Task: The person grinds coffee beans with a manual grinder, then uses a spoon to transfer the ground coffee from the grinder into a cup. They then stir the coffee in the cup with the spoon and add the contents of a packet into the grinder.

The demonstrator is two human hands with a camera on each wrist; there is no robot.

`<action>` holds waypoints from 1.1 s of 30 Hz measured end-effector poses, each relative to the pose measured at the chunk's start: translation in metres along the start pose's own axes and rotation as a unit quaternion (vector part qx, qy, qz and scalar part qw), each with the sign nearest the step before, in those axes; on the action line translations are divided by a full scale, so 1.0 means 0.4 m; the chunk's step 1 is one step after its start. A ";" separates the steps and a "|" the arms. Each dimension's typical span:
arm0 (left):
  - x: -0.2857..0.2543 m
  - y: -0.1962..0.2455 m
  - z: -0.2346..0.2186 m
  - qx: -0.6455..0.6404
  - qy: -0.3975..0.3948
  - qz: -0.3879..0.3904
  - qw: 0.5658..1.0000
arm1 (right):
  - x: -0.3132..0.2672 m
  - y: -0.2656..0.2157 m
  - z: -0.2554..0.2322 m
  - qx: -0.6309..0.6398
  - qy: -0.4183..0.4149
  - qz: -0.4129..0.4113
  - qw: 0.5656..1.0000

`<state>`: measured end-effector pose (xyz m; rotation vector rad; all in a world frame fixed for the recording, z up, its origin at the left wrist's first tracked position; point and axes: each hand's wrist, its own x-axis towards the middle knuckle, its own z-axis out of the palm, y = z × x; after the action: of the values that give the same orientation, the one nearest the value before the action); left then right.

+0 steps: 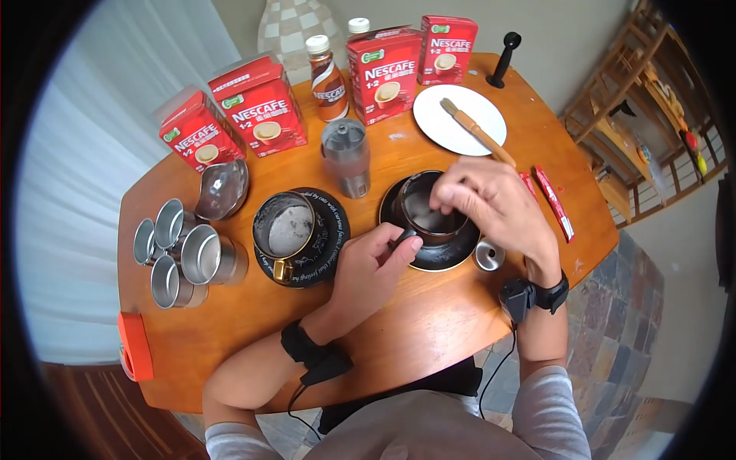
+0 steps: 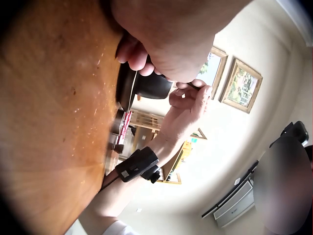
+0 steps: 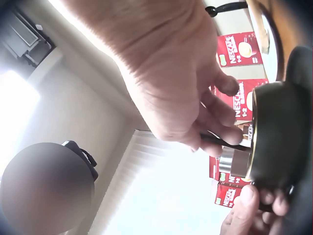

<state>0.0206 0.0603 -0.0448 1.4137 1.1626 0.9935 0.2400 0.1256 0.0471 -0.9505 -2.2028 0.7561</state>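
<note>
A black cup (image 1: pixel 418 222) stands on a black saucer (image 1: pixel 448 257) in the middle right of the table. Its handle is gripped between the thumb and fingers of my left hand (image 1: pixel 373 268). Over the rim hovers my right hand (image 1: pixel 491 201), pinching a thin dark stirrer (image 3: pixel 226 142) that dips into the cup; its lower end is hidden inside. Left of these sits a second dark cup (image 1: pixel 287 226) with a gold handle and pale powder in it, on a lettered black saucer (image 1: pixel 333 218). A grey metal grinder (image 1: pixel 346 157) is behind both.
Several metal cups (image 1: pixel 205 253) and a glass bowl (image 1: pixel 222 192) stand at left. Red Nescafe boxes (image 1: pixel 386 73) and a bottle (image 1: pixel 328 80) line the back. A brush (image 1: pixel 471 130) lies on a white plate (image 1: pixel 429 126). Red sachets (image 1: pixel 553 203) lie at right, near a small metal piece (image 1: pixel 489 254).
</note>
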 end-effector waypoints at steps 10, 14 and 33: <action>0.003 0.000 0.012 -0.041 0.023 0.017 0.999 | 0.001 0.018 0.003 0.046 -0.018 -0.002 0.999; 0.002 -0.003 0.009 -0.032 0.020 0.018 0.999 | 0.011 0.040 0.014 0.012 0.079 -0.024 0.997; 0.000 0.007 0.010 -0.043 0.019 0.019 0.999 | -0.005 0.019 -0.018 0.083 -0.044 0.063 0.994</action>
<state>0.0249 0.0596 -0.0428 1.3585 1.1116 1.0874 0.2494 0.1304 0.0458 -0.9954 -2.1294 1.0414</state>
